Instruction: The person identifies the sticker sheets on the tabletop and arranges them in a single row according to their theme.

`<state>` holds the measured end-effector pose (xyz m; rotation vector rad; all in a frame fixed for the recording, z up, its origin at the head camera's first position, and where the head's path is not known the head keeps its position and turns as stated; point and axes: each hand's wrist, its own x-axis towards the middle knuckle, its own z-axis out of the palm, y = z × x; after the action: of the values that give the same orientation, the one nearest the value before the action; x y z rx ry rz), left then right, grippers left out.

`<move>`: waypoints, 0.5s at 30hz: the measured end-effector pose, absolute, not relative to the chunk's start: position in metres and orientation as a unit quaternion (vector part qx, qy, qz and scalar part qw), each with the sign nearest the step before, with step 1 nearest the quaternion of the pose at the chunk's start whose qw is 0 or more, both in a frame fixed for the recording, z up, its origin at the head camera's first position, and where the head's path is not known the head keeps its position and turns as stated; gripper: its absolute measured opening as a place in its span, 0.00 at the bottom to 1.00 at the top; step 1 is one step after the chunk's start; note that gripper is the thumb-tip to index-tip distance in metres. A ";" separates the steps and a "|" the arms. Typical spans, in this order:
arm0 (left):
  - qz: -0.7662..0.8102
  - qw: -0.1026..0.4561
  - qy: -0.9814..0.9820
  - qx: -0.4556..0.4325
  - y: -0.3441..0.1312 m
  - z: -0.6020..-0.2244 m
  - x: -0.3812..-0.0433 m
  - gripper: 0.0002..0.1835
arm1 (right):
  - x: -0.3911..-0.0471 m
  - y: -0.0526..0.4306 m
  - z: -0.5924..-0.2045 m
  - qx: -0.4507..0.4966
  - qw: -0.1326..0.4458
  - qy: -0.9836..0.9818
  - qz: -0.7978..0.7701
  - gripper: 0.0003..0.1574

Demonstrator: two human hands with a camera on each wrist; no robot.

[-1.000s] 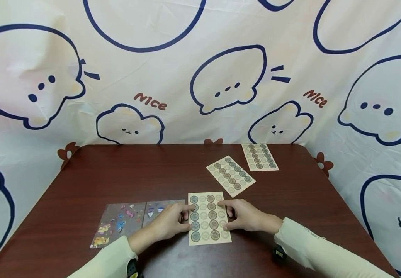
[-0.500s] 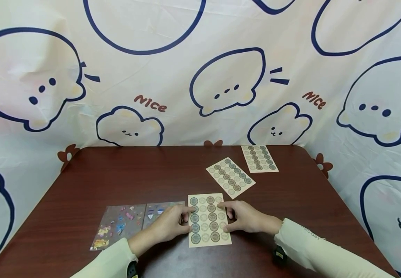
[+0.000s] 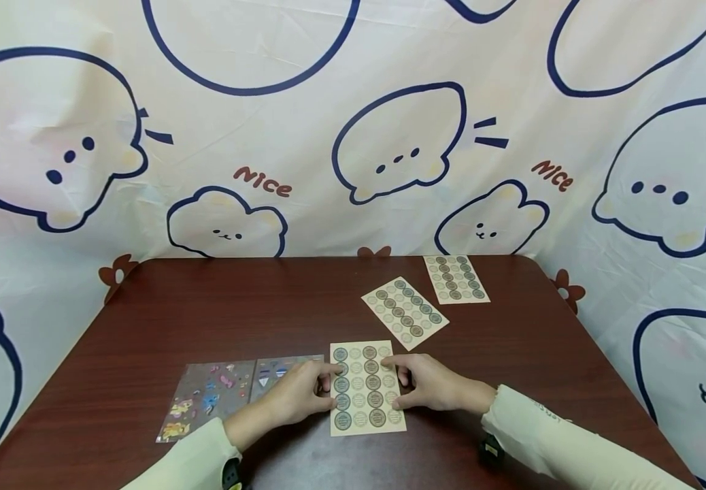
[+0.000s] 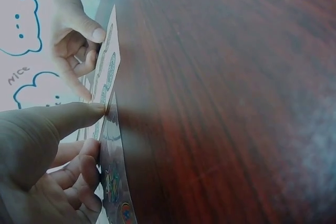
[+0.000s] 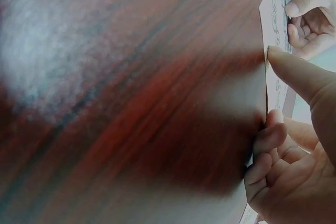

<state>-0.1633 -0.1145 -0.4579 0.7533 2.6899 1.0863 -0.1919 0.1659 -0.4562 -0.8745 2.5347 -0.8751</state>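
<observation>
A cream sheet of round stickers (image 3: 366,391) lies at the front middle of the table in the head view, its printed circles facing up in columns. My left hand (image 3: 294,393) holds its left edge, thumb and index fingertips on the margin, other fingers curled under the palm. On the opposite edge, my right hand (image 3: 435,382) holds the sheet the same way. Both wrist views show the sheet nearly edge-on, with the left thumb (image 4: 79,116) and right thumb (image 5: 296,72) at its border. My left forearm and hand partly hide a clear sheet of colourful stickers (image 3: 221,388).
Two more cream sticker sheets lie beyond my right hand: a slanted one (image 3: 405,313) and another at the far edge (image 3: 456,279). The dark wood table (image 3: 237,299) ends at a cloth backdrop (image 3: 304,136) with cartoon outlines.
</observation>
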 end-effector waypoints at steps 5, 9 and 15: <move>0.364 0.073 0.894 0.249 -0.116 -0.457 -0.164 0.28 | -0.192 0.165 -0.456 -0.310 0.163 0.884 -0.308 0.44; 0.369 0.069 0.893 0.250 -0.116 -0.454 -0.164 0.26 | -0.194 0.168 -0.454 -0.316 0.173 0.875 -0.323 0.42; 0.368 0.062 0.895 0.245 -0.116 -0.448 -0.164 0.24 | -0.197 0.173 -0.451 -0.321 0.166 0.871 -0.332 0.34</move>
<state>-0.1643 -0.1156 -0.4483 0.7407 2.7068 1.1114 -0.1972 0.1729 -0.4508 -0.9136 2.4816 -0.9462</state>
